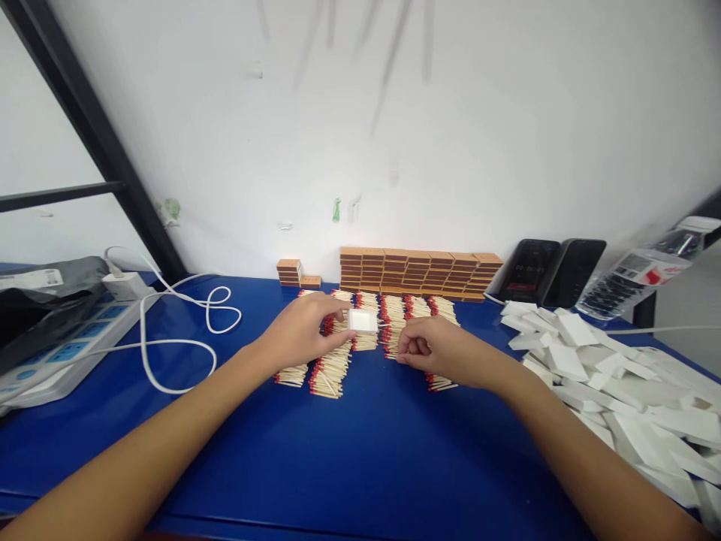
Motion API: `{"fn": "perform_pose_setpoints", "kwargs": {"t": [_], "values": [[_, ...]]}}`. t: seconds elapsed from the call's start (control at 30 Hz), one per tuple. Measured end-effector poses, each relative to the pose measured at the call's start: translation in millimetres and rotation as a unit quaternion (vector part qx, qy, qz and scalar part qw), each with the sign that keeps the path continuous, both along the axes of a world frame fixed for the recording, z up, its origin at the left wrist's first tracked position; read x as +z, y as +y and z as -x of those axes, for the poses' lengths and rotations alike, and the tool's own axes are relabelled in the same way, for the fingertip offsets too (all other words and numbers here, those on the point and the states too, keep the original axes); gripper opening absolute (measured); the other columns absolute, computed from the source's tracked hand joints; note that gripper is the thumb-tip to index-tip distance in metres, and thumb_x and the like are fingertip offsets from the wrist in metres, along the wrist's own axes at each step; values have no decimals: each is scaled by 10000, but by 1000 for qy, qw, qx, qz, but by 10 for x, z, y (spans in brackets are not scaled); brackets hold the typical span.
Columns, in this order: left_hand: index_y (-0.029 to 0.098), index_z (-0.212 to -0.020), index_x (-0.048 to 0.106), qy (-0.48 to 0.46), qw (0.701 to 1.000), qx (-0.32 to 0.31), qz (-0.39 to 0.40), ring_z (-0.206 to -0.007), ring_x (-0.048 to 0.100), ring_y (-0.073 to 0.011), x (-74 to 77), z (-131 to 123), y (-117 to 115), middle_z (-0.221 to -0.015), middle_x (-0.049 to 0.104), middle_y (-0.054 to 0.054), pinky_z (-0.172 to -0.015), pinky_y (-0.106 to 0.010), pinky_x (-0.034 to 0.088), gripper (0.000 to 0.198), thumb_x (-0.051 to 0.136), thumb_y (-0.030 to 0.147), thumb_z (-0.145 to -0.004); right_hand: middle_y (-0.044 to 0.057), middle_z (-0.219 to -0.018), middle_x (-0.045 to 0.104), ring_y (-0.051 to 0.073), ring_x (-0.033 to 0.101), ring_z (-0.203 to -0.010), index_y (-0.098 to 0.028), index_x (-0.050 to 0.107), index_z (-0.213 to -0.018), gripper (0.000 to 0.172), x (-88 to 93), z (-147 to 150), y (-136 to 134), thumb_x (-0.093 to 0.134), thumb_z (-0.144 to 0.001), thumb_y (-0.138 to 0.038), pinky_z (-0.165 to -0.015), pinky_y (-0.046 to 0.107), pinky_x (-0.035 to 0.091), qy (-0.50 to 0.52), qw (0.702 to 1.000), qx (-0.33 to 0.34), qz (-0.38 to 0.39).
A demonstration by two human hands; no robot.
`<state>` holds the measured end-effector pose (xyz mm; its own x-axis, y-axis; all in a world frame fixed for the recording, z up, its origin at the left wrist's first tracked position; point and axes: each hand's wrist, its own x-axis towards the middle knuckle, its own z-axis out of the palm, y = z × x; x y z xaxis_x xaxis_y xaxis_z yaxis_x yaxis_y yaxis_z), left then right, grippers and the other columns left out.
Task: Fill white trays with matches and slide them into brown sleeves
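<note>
My left hand (pixel 307 324) is closed on a small white matchbox tray (pixel 363 321), pinched at its left end with the hollow side towards me. Just right of it, my right hand (pixel 436 347) is curled with thumb and fingertips together; what is between them, if anything, cannot be made out. Beneath and between both hands lie long rows of red-tipped matches (pixel 366 342) on the blue table. Another row of matches (pixel 330 379) reaches nearest to me, and parts of the rows are covered by my hands.
Brown matchboxes (pixel 417 270) are stacked along the wall, with a smaller stack (pixel 289 272) to the left. White trays (pixel 636 406) are heaped at right, near two phones (pixel 529 270) and a plastic bottle (pixel 642 270). A power strip (pixel 73 346) and white cable (pixel 177 342) lie left.
</note>
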<state>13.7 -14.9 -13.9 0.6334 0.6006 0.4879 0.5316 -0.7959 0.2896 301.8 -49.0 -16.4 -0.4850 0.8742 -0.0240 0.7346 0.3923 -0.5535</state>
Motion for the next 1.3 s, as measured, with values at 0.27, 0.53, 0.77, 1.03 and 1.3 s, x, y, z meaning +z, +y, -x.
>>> {"fn": "perform_pose_setpoints", "kwargs": {"t": [0.27, 0.53, 0.77, 1.03, 1.3], "values": [[204, -1116, 746, 15, 1000, 6, -9, -906, 706, -228, -21, 5, 0, -967, 776, -37, -820, -357, 497, 245, 748, 389, -956, 23, -724, 703, 154, 559, -646, -191, 736, -804, 137, 11, 4, 24, 663, -884, -275, -594, 286, 389, -34, 999, -5, 5], [191, -1203, 728, 36, 999, 14, 15, -949, 703, -241, -39, 13, -2, -1004, 773, -50, -854, -373, 508, 322, 763, 391, -954, 24, -734, 687, 163, 554, -649, -195, 699, -821, 158, 16, 4, -2, 633, -919, -300, -596, 295, 384, -47, 998, 4, 29], [175, -1229, 741, 48, 998, 33, 8, -921, 640, -251, -30, -9, -54, -879, 731, -50, -820, -370, 489, 357, 778, 389, -945, 18, -741, 668, 161, 550, -672, -203, 730, -886, 269, 118, -46, -40, 637, -970, -442, -605, 292, 412, 48, 999, -2, 22], [179, -1183, 769, 40, 999, 18, 23, -811, 589, -219, -13, -109, -140, -754, 669, -16, -711, -324, 430, 306, 805, 318, -912, 17, -795, 671, 150, 544, -688, -217, 734, -897, 289, 144, 51, -105, 666, -980, -485, -614, 291, 422, 123, 992, -15, -16], [178, -1172, 763, 22, 999, -27, 7, -829, 601, -218, -44, -200, -277, -793, 698, -22, -734, -335, 458, 297, 805, 314, -911, 17, -807, 646, 139, 545, -681, -211, 719, -871, 195, 19, 136, -70, 665, -984, -361, -626, 286, 417, 91, 989, -5, -114]]}}
